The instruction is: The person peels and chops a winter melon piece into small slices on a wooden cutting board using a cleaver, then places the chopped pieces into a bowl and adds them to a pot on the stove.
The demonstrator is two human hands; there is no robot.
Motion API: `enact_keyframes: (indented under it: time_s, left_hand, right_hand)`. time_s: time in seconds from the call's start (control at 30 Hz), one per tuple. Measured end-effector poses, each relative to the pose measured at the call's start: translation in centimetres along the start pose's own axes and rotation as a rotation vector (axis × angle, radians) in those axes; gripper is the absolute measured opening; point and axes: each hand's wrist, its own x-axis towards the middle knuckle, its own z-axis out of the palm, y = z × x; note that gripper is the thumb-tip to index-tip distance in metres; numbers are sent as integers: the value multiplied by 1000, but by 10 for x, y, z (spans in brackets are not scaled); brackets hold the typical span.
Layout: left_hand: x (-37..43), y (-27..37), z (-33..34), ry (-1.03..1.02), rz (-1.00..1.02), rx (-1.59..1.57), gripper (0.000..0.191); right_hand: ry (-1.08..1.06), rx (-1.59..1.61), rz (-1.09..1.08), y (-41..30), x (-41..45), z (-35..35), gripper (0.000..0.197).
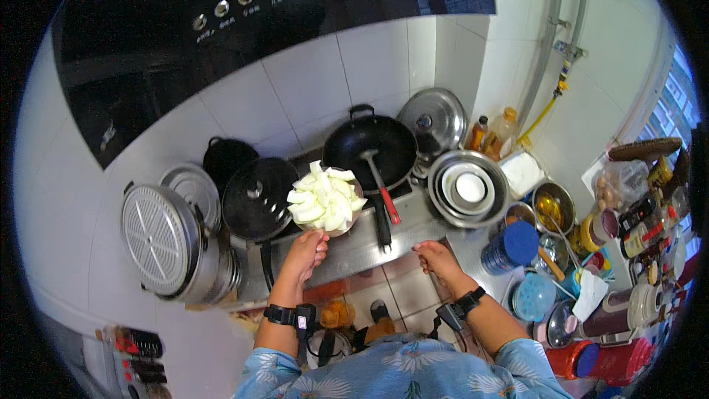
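My left hand (309, 255) grips the near rim of a bowl (359, 184) that looks see-through. It is heaped with pale green-white vegetable pieces (325, 199), cut in chunks; their kind I cannot tell. The bowl is held up over the stove, between a lidded black pan (255, 205) and a black wok (354, 147). Inside the wok rests a metal spatula with a red handle (390, 208), and the wok's long handle (382, 221) points toward me. My right hand (440, 266) hovers to the right of that handle, fingers curled, with nothing visible in it.
Nested metal bowls (435, 199) stand right of the wok, below a leaning steel lid (435, 116). Farther right are a pot of oil (548, 208), a blue-lidded container (515, 244) and several bottles. A steamer pot (160, 244) stands at left. The black range hood (232, 66) overhangs the stove.
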Motion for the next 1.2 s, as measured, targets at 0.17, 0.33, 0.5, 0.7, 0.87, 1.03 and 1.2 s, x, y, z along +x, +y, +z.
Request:
enact_keyframes:
  time_s: [0.17,0.33,0.5,0.7,0.87,1.03,1.2]
  left_hand:
    - [95,56,-8,38,88,212,22]
    - [201,60,-29,88,248,427,23]
    - [224,74,-16,381,468,1124,28]
    - [234,93,-12,481,842,1457,21]
    - [234,106,-3,644,974,1597,17]
    - [225,112,0,753,1091,1631,21]
    - [226,109,2,691,1051,1569,25]
  right_hand:
    - [204,-247,-58,-16,102,34,47]
    - [166,-269,-54,-21,137,46,41]
    - [326,-445,-246,-37,98,26,36]
    - [567,-939,-351,-83,58,29,39]
    - [431,-580,-239,-69,77,1,35]
    - [267,-229,-202,-54,92,-6,35]
    - [240,-299,-276,-16,116,-7,35]
